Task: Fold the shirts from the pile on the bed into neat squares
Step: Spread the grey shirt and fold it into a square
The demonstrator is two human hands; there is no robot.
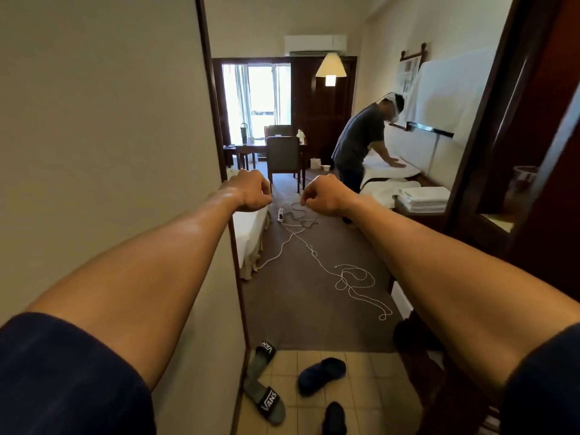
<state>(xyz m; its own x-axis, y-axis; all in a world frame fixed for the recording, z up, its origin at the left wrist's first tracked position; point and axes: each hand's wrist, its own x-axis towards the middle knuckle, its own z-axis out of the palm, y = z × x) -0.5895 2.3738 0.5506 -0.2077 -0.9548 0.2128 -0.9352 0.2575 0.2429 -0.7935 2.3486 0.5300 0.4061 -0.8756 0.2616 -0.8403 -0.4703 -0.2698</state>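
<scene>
Left hand (251, 191) — fingers curled, holding nothing; right hand (323, 196) — same; both raised.

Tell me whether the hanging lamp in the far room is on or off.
On. The hanging lamp shows a bright white glow beneath its cream shade, brighter than the dark wood panelling behind it.

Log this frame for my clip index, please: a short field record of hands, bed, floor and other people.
left hand: raised ahead, fingers curled, holding nothing
right hand: raised ahead, fingers curled, holding nothing
bed: white, left of carpet, no shirts visible on it
folded white stack: on the right
white cable: loose across carpet
slides: on the tiles
second person: bent over, smoothing white linen
</scene>
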